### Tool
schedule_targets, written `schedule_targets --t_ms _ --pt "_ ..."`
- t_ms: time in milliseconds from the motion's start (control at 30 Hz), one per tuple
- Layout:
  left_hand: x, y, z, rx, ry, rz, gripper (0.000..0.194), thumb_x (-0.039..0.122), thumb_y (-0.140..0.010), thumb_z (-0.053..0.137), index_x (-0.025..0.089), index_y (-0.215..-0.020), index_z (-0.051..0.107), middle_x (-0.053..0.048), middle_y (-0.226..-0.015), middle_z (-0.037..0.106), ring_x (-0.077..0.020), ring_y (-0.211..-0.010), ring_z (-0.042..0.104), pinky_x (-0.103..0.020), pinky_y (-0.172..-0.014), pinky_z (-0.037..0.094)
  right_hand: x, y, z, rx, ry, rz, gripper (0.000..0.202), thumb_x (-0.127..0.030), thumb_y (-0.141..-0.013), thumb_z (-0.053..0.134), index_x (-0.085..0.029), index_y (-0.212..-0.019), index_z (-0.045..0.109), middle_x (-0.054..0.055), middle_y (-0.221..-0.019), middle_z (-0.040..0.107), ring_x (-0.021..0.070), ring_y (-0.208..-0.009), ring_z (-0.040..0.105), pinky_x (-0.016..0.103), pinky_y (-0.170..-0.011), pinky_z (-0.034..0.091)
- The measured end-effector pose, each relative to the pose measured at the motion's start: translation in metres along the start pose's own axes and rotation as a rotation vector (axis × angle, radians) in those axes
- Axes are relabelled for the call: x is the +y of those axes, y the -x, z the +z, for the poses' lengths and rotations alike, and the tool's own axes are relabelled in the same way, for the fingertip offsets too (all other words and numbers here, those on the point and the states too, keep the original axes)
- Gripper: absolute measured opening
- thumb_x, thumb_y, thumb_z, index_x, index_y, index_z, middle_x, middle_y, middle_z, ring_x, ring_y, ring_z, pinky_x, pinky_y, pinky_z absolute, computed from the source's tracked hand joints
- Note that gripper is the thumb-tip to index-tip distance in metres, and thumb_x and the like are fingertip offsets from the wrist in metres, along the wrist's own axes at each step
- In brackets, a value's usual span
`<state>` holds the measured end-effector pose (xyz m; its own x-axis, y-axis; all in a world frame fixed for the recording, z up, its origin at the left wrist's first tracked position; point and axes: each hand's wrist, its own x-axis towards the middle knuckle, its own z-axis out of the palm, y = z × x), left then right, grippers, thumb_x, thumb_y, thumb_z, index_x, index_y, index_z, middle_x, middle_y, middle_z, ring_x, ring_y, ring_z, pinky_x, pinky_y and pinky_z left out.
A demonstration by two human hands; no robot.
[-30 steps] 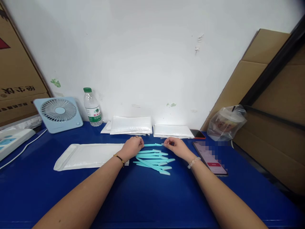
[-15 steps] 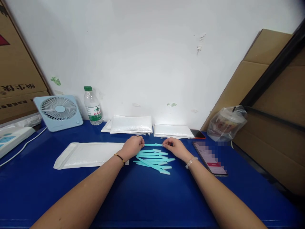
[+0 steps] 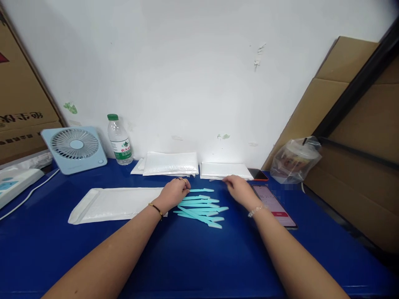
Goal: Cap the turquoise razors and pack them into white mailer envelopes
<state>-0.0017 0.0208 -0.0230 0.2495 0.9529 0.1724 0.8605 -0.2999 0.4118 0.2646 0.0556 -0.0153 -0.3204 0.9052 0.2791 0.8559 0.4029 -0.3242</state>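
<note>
My left hand (image 3: 175, 193) is closed on the handle end of a turquoise razor (image 3: 204, 190), whose blade end points right. Several more turquoise razors (image 3: 202, 213) lie loosely fanned on the blue table just below it. A long white padded envelope (image 3: 118, 203) lies flat, partly under my left hand and forearm. My right hand (image 3: 239, 190) is off the razors, its fingers bent and apart, close to the front of a stack of white padded envelopes (image 3: 226, 170) by the wall.
Another envelope stack (image 3: 171, 163) lies against the wall, near a water bottle (image 3: 120, 141) and a blue fan (image 3: 75, 145). A phone (image 3: 276, 207), a second phone (image 3: 258, 174) and a bagged cup (image 3: 294, 160) are at right. A power strip (image 3: 18, 182) is at far left.
My right hand has let go of the razor's blade end and moved right and slightly up toward the right envelope stack. My left hand remains at the razor's handle. The view has shifted slightly.
</note>
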Motion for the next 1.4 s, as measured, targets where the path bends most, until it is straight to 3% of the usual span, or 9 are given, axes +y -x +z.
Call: schedule_targets --t_ms 167,300,400,600,800,967,1067,1133,1400 --pt "-0.001 0.000 0.000 0.006 -0.006 0.003 0.016 0.022 -0.078 0.049 0.022 -0.088 0.062 -0.003 -0.088 0.062 -0.0184 -0.082 0.057 -0.026 -0.064 0.041 0.020 0.001 -0.005 -0.165 0.269 0.151 0.040 -0.007 -0.076 0.041 -0.018 -0.106 0.064 0.012 -0.109 0.062 0.0261 -0.099 0.056 0.036 -0.082 0.042" --pt "-0.002 0.000 0.001 0.004 0.001 0.019 0.017 0.021 -0.078 0.047 0.022 -0.085 0.062 -0.003 -0.086 0.063 -0.0181 -0.080 0.057 -0.025 -0.064 0.041 0.009 0.000 0.013 -0.098 0.195 0.001 0.051 -0.018 -0.081 0.043 -0.014 -0.132 0.041 0.012 -0.132 0.047 0.0252 -0.116 0.045 0.036 -0.095 0.037" --pt "-0.002 0.000 0.002 0.009 0.012 0.026 0.017 0.020 -0.077 0.047 0.022 -0.085 0.062 -0.003 -0.086 0.063 -0.0180 -0.081 0.057 -0.025 -0.064 0.041 0.001 -0.003 0.026 -0.069 0.110 -0.087 0.053 -0.029 -0.087 0.039 -0.015 -0.137 0.033 0.010 -0.139 0.038 0.0229 -0.127 0.033 0.037 -0.103 0.028" --pt "-0.005 -0.001 -0.005 0.016 0.074 -0.001 0.021 0.022 -0.080 0.043 0.021 -0.088 0.063 -0.003 -0.087 0.064 -0.0170 -0.079 0.058 -0.024 -0.066 0.043 -0.005 -0.004 0.029 -0.043 0.154 -0.167 0.036 -0.029 -0.089 0.036 -0.028 -0.122 0.049 0.005 -0.132 0.043 0.0215 -0.121 0.037 0.038 -0.100 0.029" --pt "-0.014 0.001 -0.035 0.104 0.099 -0.070 0.024 0.026 -0.083 0.040 0.020 -0.086 0.063 -0.003 -0.085 0.065 -0.0171 -0.077 0.058 -0.025 -0.064 0.042 -0.013 0.001 0.020 0.014 0.344 -0.055 0.032 -0.038 -0.088 0.040 -0.020 -0.107 0.058 0.011 -0.114 0.052 0.0251 -0.108 0.045 0.037 -0.090 0.032" --pt "-0.019 0.004 -0.045 -0.071 0.229 -0.044 0.026 0.041 -0.075 0.053 0.018 -0.077 0.063 0.000 -0.065 0.059 -0.0136 -0.060 0.053 -0.023 -0.054 0.038 -0.015 -0.003 0.023 -0.063 0.402 0.056 0.043 -0.042 -0.091 0.032 -0.017 -0.123 0.048 0.013 -0.104 0.057 0.0253 -0.099 0.051 0.035 -0.082 0.033" --pt "-0.010 0.007 -0.046 -0.230 0.305 0.064 0.029 0.044 -0.072 0.057 0.019 -0.085 0.065 0.001 -0.070 0.059 -0.0121 -0.061 0.052 -0.021 -0.054 0.038 -0.020 -0.007 0.025 -0.126 0.386 0.040 0.042 -0.035 -0.092 0.029 -0.024 -0.132 0.038 0.011 -0.104 0.058 0.0235 -0.093 0.055 0.034 -0.078 0.034" --pt "0.002 0.011 -0.046 -0.292 0.280 0.138 0.031 0.043 -0.072 0.058 0.021 -0.091 0.066 0.000 -0.076 0.060 -0.0124 -0.064 0.053 -0.021 -0.055 0.038 -0.023 -0.008 0.024 -0.139 0.369 0.020 0.040 -0.032 -0.092 0.030 -0.025 -0.131 0.041 0.010 -0.104 0.058 0.0231 -0.091 0.056 0.033 -0.076 0.035" --pt "0.042 0.047 -0.035 -0.346 0.015 0.317 0.030 0.035 -0.076 0.058 0.025 -0.105 0.063 -0.004 -0.096 0.061 -0.0186 -0.081 0.057 -0.026 -0.068 0.043 -0.016 -0.003 0.016 -0.062 0.298 -0.008 0.033 -0.033 -0.090 0.039 -0.020 -0.115 0.056 0.011 -0.105 0.057 0.0241 -0.100 0.051 0.032 -0.083 0.035"
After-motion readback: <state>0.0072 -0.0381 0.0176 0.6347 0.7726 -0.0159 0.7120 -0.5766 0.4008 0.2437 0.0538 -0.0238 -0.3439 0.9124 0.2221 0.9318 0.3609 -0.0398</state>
